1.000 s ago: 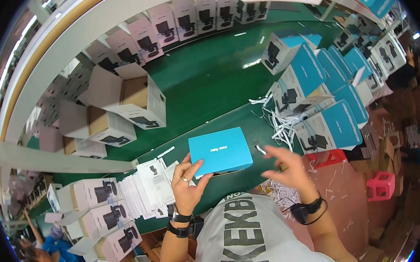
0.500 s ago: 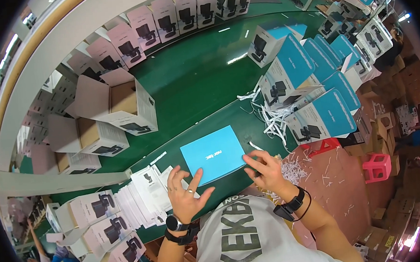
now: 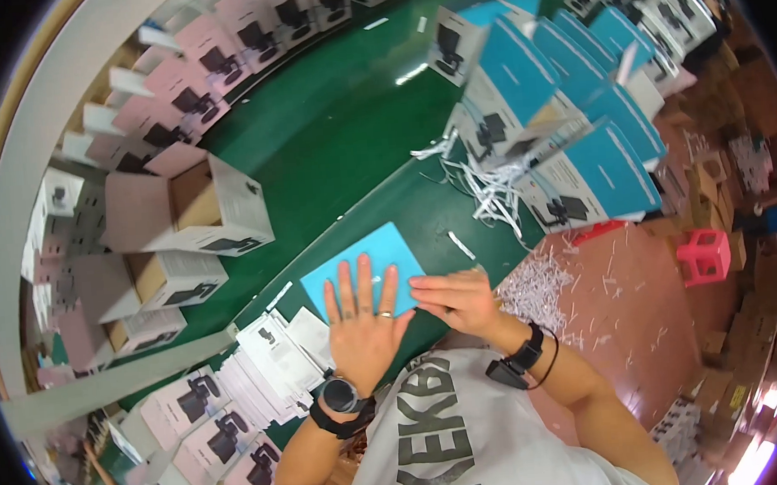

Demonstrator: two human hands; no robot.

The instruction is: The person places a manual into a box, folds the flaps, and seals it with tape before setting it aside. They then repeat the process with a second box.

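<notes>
A flat blue rectangular box point(image 3: 398, 249) lies at a slant on the green table in front of me. My left hand point(image 3: 361, 327) rests flat across it with its fingers spread, hiding much of the top. At the box's right edge my right hand point(image 3: 461, 300) has thumb and fingers pinched together on the rim. Close beside my left wrist is a fanned pile of white printed leaflets point(image 3: 274, 351). A short white paper strip point(image 3: 461, 245) lies just beyond my right hand.
Cartons with raised blue lids point(image 3: 616, 172) stand at the right, with paper shreds point(image 3: 493, 190) by them. Open white cartons point(image 3: 239, 199) line the left, with more printed cartons point(image 3: 213, 435) nearer me. Shreds also litter the floor near a pink stool point(image 3: 705, 256).
My left hand has moved from the box's near edge onto its top and flattened there. The right fingers have closed together at the right edge. My view has shifted slightly.
</notes>
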